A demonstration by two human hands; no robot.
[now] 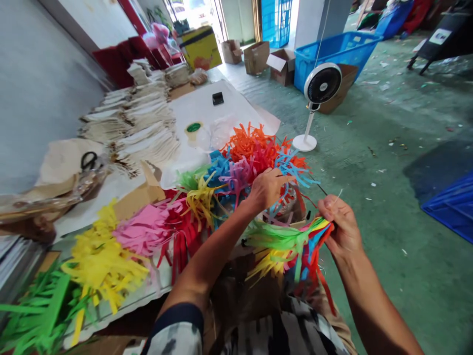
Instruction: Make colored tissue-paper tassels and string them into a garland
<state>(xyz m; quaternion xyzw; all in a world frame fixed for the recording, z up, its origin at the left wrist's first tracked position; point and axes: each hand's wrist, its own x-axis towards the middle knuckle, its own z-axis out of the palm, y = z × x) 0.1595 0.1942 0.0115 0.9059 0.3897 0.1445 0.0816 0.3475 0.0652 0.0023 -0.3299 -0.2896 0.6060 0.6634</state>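
Observation:
My right hand pinches the gathered top of a bunch of paper strips in green, yellow, pink, blue and orange-red. The strips fan out to the left and hang down from my fingers. A thin white tie end sticks up at the pinch. My left hand is over the pile beside light blue strips, its index finger stretched to the right. The lower fingers of that hand are partly hidden. Orange strips lie just beyond it, with pink strips to its left.
Yellow fringe, pink fringe and green fringe lie along the table at left. Behind are stacks of pale bundles, scissors and a white tabletop. A white fan stands on the green floor.

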